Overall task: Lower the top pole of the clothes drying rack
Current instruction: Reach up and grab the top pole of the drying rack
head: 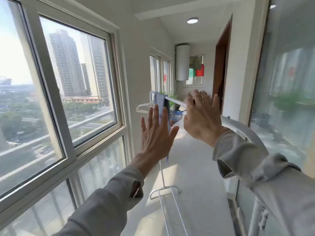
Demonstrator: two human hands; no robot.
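Note:
The white top pole of the clothes drying rack runs from the far left end toward me, curving down at its near right end. A grey-blue cloth and a white hanger hang at its far end. My left hand is raised with fingers spread, in front of the cloth and holding nothing. Held up flat in front of the pole's middle, my right hand also has its fingers apart and does not grip the pole. The rack's far upright and base rails stand on the floor below.
Large windows line the left wall of this narrow balcony. A glass door is on the right, a brown door further back. A white water heater, plants and a blue basket stand at the far end.

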